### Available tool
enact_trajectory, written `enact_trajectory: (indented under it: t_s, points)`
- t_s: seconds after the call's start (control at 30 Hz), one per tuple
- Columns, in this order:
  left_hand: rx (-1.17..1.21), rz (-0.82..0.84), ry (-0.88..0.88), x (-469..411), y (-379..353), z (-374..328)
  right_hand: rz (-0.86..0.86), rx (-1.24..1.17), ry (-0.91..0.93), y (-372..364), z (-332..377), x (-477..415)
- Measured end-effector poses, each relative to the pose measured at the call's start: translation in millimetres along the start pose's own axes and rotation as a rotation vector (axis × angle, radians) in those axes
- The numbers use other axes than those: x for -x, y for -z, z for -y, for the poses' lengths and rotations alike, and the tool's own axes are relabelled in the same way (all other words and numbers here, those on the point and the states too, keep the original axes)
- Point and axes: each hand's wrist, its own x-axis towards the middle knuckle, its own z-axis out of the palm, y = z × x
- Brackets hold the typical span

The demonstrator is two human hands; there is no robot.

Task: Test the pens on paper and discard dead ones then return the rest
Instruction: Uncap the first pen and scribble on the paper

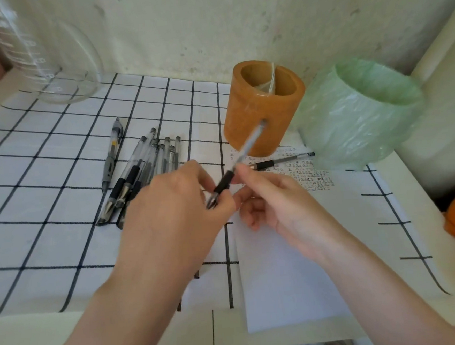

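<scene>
Holding one pen (236,164) up over the paper (282,281), I have both hands on it. My left hand (175,205) curls its fingertips round the metal tip end. My right hand (274,206) pinches the barrel just above the black grip, between thumb and forefinger. The pen slants with its tip low toward me and its back end pointing at the orange holder (262,108). I judge this to be a two-handed fuss with the tip before a scribble; blur hides whether a cap is involved.

A pile of pens (140,173) lies on the checked cloth (47,190) just left of my left hand, tips toward me, probably waiting their turn. One loose pen (282,161) lies across the printed top of the paper, in front of the holder; I cannot tell whether it passed or failed. The bin (359,114), lined with a green bag, stands just beside the holder, so returning and discarding are both short reaches.

For writing, the bare white stretch of paper beneath my right wrist is open. The sheet runs past the cloth's front hem toward me, so I would press lightly there. A wall closes the back, and a glass jug (52,63) stands well apart at the far left.
</scene>
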Motion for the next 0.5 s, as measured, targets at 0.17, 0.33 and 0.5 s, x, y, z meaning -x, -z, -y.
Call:
enact_trajectory:
  t_s: [0.17, 0.33, 0.5]
  points:
    - [0.080, 0.046, -0.124, 1.7, -8.5, 4.9, -0.020, 0.020, 0.110, -3.0, 0.8, 2.2]
    - [0.228, 0.146, -0.168, -0.6, -9.7, 6.2, -0.011, -0.009, 0.165, -0.5, 1.3, 3.6]
    - [0.357, 0.220, -0.104, -1.2, -8.0, 3.5, 0.022, 0.011, 0.177, 1.4, 6.5, 9.2]
